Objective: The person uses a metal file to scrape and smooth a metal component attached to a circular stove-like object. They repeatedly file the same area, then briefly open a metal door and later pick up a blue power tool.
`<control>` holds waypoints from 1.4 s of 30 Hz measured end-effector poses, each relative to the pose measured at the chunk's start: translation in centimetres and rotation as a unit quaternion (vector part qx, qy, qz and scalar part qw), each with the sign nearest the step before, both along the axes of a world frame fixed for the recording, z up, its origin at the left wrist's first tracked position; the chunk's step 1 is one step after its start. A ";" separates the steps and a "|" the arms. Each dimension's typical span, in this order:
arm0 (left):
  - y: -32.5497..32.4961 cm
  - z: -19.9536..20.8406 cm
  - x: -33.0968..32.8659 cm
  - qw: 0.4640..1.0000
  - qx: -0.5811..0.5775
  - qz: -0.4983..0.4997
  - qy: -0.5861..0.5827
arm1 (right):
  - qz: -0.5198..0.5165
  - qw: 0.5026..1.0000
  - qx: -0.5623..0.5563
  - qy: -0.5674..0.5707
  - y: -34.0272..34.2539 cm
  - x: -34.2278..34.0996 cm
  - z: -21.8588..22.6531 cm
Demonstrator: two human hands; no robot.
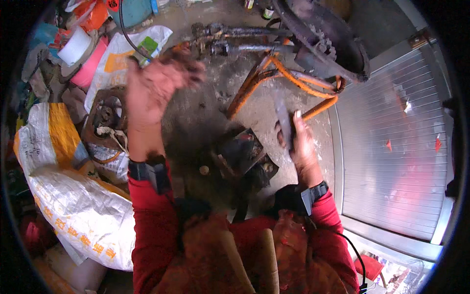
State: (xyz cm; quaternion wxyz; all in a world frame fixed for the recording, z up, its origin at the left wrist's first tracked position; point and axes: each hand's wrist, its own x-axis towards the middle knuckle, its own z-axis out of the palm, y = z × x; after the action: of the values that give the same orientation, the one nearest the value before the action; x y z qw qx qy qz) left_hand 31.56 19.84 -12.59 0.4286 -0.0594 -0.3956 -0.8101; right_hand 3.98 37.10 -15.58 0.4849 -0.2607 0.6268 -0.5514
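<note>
My left hand [159, 83] is raised palm up over the floor, blackened fingers spread and holding nothing. It is near a white woven sack [110, 73] with an orange band. My right hand [304, 147] is closed around a flat grey blade-like tool [282, 110], which points away from me; its exact kind is unclear. Just beyond that hand lies a rusty orange tubular frame [252, 90]. Between my forearms, a dark, open box-like piece [242, 149] rests low on the ground, partly smeared by motion.
Far right, a big dark wheel-like ring [360, 63] stands near sooty metal rods [254, 48]. A silvery ribbed door panel [396, 147] borders my right. Left are a large white sack [81, 206], a rusty square metal part [105, 115] and a pink tub [93, 63].
</note>
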 end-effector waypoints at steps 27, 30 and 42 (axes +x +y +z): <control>7.5 -7.0 -13.4 0.922 0.258 0.044 -0.286 | 0.085 0.945 -0.080 -0.304 1.0 -3.8 -4.1; 7.9 -8.0 -13.0 0.917 0.276 0.049 -0.282 | 0.095 0.960 -0.086 -0.250 0.8 -3.7 -3.6; 6.4 -10.2 -11.7 0.923 0.255 0.060 -0.283 | 0.075 0.982 -0.156 0.075 1.2 -4.0 -1.4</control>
State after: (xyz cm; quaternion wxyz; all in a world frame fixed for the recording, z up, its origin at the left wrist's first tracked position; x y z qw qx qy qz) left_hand 19.82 26.28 -22.76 0.3472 0.3074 -0.2832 -0.8395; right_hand -0.06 38.27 -17.01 0.4300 -0.4202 0.5461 -0.5834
